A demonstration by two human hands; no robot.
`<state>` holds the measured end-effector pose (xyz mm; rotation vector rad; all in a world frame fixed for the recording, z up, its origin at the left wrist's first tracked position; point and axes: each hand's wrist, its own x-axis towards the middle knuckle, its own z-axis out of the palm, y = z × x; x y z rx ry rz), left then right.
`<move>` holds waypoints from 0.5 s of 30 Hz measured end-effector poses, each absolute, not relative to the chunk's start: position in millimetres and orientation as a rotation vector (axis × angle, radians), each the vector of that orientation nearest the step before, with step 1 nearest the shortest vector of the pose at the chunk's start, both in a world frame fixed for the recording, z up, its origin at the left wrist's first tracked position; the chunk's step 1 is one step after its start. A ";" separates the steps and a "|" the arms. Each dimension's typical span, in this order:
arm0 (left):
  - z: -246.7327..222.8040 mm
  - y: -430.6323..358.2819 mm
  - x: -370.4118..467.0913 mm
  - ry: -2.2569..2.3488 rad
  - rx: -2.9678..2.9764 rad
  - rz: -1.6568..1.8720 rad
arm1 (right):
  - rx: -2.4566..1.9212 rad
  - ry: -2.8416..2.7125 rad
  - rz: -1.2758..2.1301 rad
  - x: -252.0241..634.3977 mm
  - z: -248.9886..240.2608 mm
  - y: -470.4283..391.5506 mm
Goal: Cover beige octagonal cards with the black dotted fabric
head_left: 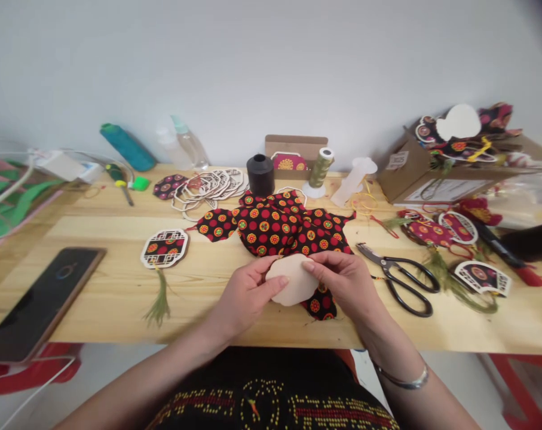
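Cream panel, its underside out of sight and its side edges partly covered (how the fingers sit behind it, I cannot tell), lies between the two hands, with the left hand pinching its left side and the right hand pinching its upper right. Dark spotted cloth spreads just beyond both hands, partly blocked by them, and a corner of it shows just left of the right hand. Black-handled scissors lie just right of the right hand.
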<state>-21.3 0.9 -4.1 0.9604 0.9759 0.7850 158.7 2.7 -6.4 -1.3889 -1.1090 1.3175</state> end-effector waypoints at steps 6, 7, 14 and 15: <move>1.5 0.9 -21.0 0.910 0.924 0.773 | -1.443 -1.081 1.309 161.5 -10.9 4.7; 1.2 0.9 -21.4 0.900 0.924 0.771 | -1.454 -1.070 1.317 161.9 -11.2 5.1; -1.6 -0.8 -25.1 0.856 0.863 0.789 | -1.467 -1.036 1.330 163.6 -13.6 5.6; -1.4 -0.9 -24.8 0.850 0.830 0.802 | -1.469 -1.042 1.329 163.4 -13.7 5.4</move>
